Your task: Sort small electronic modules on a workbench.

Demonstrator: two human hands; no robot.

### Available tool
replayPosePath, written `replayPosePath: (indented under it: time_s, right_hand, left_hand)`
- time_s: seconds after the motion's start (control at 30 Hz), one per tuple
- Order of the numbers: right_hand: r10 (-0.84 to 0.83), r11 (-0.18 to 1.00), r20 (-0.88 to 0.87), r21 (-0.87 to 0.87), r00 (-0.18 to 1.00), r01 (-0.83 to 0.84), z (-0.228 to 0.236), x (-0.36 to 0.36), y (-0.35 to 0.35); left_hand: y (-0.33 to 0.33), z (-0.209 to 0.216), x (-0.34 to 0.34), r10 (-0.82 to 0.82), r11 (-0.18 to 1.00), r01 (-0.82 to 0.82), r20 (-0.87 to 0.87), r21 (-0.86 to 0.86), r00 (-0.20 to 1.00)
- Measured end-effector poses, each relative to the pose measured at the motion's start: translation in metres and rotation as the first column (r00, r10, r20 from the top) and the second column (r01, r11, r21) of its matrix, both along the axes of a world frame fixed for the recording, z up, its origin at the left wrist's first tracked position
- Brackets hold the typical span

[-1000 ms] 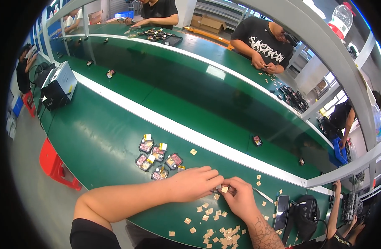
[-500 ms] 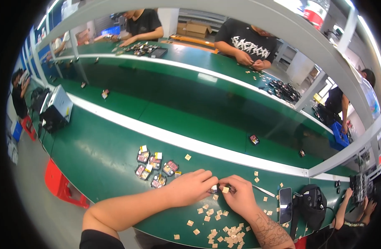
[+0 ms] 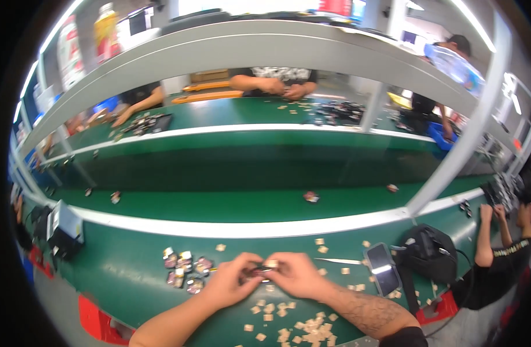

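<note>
I see a long green tabletop (image 3: 283,244), smooth and shiny, at six o'clock. At five, the small flat tan squares (image 3: 314,329) look dull. At four, the flat dark phone (image 3: 383,269) shines like glass; the lumpy black bag (image 3: 430,254) looks like dull cloth.

A black sleeve (image 3: 404,337) ended near the elbow at the frame's lower edge, right of center; dark, curving tattoo linework (image 3: 376,310) marked the worker's right forearm (image 3: 352,302). Left forearm (image 3: 178,321), left hand (image 3: 235,282) and right hand (image 3: 297,275) were bare.
</note>
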State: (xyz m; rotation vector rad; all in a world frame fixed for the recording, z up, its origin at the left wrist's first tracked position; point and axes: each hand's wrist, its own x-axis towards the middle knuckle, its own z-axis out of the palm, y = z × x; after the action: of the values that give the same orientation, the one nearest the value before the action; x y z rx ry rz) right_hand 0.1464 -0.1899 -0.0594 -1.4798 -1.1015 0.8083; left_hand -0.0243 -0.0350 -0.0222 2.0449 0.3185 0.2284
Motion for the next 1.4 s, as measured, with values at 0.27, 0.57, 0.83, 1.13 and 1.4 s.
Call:
replayPosePath:
  time_s: [0.27, 0.57, 0.83, 1.13, 1.4]
  right_hand:
    - [-0.260, 0.960, 0.380, 0.205, 0.888, 0.193, 0.022, 0.000, -0.005]
    - [-0.203, 0.969, 0.530, 0.230, 0.824, 0.091, 0.016, 0.007, -0.012]
    - [-0.083, 0.984, 0.473, 0.177, 0.877, -0.002, 0.017, 0.008, -0.009]
    - [-0.164, 0.949, 0.527, 0.314, 0.834, -0.011, 0.013, 0.009, -0.003]
    - [-0.237, 0.970, 0.503, 0.171, 0.831, 0.173, 0.029, -0.001, -0.011]
  left_hand:
    - [0.044, 0.011, 0.055, 0.197, 0.941, -0.161, -0.097, 0.296, 0.975]
    - [0.139, 0.002, 0.128, 0.389, 0.758, -0.250, -0.111, 0.603, 0.914]
    - [0.108, 0.045, -0.008, 0.079, 0.839, 0.124, -0.345, 0.530, 0.935]
    - [0.046, 0.030, -0.033, 0.147, 0.875, 0.018, -0.301, 0.483, 0.942]
    - [0.012, 0.009, 0.022, -0.077, 0.968, 0.076, -0.007, 0.238, 0.997]
